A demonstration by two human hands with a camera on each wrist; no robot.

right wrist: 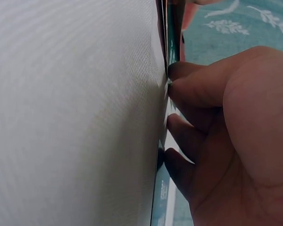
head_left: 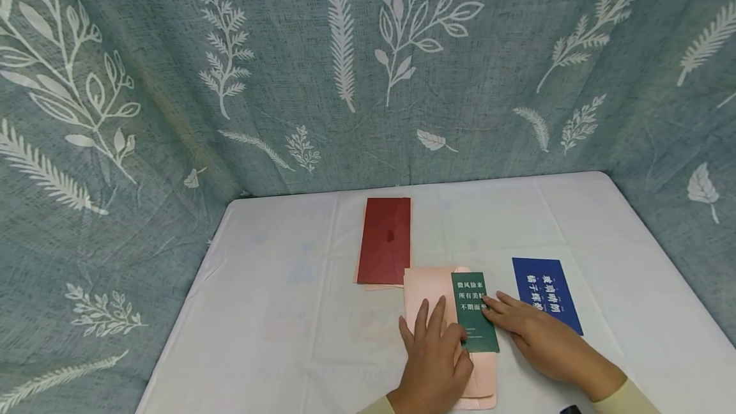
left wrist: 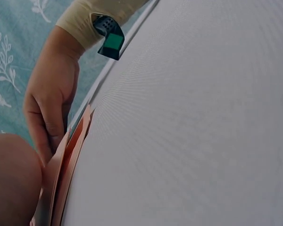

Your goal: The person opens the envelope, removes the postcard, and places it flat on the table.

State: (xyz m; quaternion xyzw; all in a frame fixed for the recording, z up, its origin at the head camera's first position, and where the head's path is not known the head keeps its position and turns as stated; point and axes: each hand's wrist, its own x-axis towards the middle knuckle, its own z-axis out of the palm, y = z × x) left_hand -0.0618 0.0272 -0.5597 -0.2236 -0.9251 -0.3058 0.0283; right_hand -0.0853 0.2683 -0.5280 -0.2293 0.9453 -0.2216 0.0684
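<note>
A dark green card (head_left: 477, 324) with white lettering lies on a small stack of pink envelopes (head_left: 428, 283). My left hand (head_left: 434, 363) rests on the envelopes with its fingers spread, the nearest ones touching the card's left edge. From the other side, the fingertips of my right hand (head_left: 543, 337) touch the card's right edge. In the right wrist view those fingers (right wrist: 198, 89) meet the edge low over the table. The left wrist view shows the envelopes' edges (left wrist: 68, 165) standing slightly apart, with part of my left hand in front.
To the right of my right hand lies a blue card (head_left: 543, 273) with white lettering. A dark red envelope (head_left: 385, 241) sits on pink ones farther back. White cloth covers the table (head_left: 276, 312); a patterned green curtain (head_left: 345, 82) hangs around its back and sides.
</note>
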